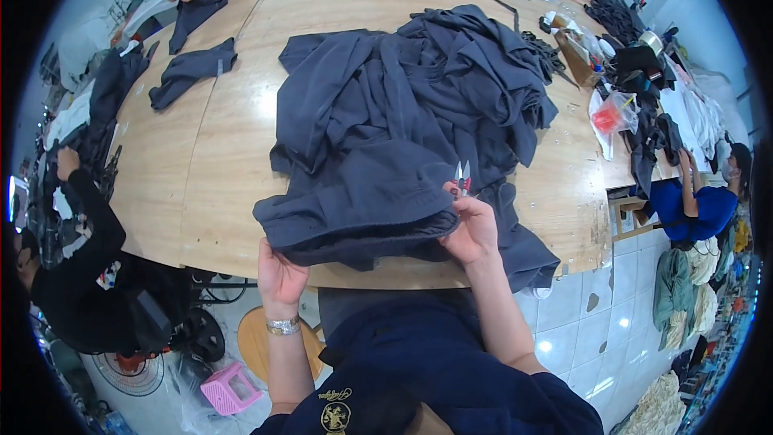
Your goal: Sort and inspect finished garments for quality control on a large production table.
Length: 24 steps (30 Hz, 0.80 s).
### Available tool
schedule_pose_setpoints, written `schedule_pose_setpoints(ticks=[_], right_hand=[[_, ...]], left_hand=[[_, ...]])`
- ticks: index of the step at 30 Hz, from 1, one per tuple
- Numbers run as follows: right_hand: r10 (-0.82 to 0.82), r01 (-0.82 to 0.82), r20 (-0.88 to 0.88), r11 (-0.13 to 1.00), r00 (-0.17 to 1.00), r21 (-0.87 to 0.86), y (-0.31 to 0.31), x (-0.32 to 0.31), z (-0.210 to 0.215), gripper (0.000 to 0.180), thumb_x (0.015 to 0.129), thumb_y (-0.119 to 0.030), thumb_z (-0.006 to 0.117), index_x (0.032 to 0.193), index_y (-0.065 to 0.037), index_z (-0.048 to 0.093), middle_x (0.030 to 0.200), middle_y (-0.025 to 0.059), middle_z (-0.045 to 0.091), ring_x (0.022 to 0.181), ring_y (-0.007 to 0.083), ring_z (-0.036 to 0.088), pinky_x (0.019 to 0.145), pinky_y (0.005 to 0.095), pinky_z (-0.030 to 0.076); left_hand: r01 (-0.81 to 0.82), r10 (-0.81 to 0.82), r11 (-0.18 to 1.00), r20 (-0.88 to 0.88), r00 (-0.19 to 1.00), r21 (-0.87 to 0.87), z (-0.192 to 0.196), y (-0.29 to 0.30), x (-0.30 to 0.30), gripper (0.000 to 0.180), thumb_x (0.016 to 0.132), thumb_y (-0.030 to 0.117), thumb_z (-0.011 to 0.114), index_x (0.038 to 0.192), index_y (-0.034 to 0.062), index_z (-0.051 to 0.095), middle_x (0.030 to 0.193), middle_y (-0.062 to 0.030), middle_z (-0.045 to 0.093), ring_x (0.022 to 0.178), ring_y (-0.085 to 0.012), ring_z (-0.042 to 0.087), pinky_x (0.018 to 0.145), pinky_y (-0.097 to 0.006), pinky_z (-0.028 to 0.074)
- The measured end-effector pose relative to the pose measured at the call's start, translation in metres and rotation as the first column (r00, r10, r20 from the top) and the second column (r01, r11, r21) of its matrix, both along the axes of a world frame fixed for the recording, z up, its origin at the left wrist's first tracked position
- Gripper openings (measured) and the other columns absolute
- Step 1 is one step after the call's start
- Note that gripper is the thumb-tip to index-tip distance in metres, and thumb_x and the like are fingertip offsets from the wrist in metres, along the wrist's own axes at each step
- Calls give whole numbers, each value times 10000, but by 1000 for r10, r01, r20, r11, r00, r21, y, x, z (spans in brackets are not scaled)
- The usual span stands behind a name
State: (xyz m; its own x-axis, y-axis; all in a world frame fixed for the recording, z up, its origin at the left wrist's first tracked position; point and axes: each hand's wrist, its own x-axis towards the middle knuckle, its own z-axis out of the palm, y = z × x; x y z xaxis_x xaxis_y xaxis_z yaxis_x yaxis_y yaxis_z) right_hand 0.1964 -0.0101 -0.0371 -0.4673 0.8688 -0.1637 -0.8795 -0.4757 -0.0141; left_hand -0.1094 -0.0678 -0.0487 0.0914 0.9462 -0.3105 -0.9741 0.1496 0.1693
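Left hand (279,272) pinches the dark garment's (354,209) folded hem taut at the table's (201,161) near edge; right hand (473,229) grips thread snips (462,178), blades upright beside the hem.

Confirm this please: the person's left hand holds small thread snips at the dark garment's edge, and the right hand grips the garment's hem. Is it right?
Not quite: the hands are swapped. The head view shows the right hand holding the thread snips at the dark garment, while the left hand grips its hem.

Garment pile (403,121) on table (209,169); snips (462,177) at pile's near right edge; stool (228,387) on floor, below-left.
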Motion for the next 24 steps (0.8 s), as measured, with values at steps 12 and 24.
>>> schedule_pose_setpoints(ticks=[12,24], right_hand=[[-182,179,413,983,892,47,-1,4,-6,176,785,58,445,881,-86,420,812,59,529,718,145,549,611,249,468],[-723,-172,691,679,17,714,-29,-42,13,301,708,79,554,843,-54,320,756,43,448,676,93,423,622,209,354]], left_hand=[[36,-74,982,-201,977,-187,-2,10,15,308,906,231,384,1066,45,571,1012,-64,628,944,-199,599,864,-350,472],[368,-213,930,-802,558,9,32,-15,107,386,960,350,427,967,4,596,814,-34,596,680,-78,545,564,-190,425]])
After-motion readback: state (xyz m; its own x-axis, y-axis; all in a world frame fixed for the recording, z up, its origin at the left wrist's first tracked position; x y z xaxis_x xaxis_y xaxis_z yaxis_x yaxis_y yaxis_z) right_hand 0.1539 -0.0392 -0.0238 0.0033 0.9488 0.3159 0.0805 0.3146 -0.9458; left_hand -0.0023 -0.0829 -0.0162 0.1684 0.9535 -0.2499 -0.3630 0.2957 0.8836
